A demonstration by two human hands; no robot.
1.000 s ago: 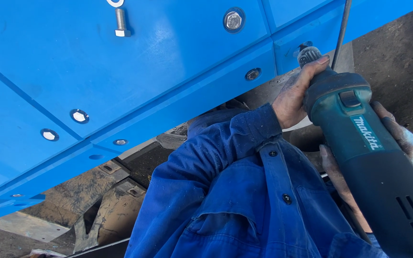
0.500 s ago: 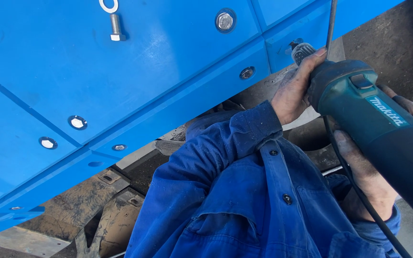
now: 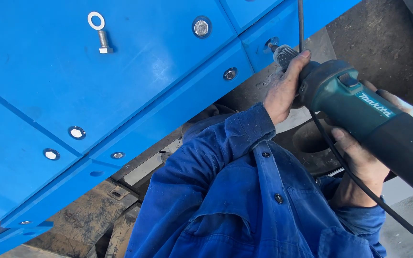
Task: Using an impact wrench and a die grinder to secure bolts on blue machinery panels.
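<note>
1. Head view, the only one: the left hand (image 3: 285,86) is wrapped around the front collar of the teal power tool (image 3: 359,112), fingers curled shut on it, fingertip up against the knurled metal nose.
2. The right hand (image 3: 359,157) is closed under and around the dark rear body of the same tool, thumb on the near side, fingers showing past the far side.
3. The tool lies tilted, nose up-left; its wire brush tip (image 3: 283,53) sits at a recessed hole (image 3: 272,43) in the blue panel (image 3: 144,71).
4. A black cord (image 3: 359,181) runs past the right wrist.
5. Well left of the hands, a loose bolt (image 3: 104,42) and washer (image 3: 96,20) rest on the panel.
6. Blue sleeves (image 3: 225,157) cover both arms.
</note>
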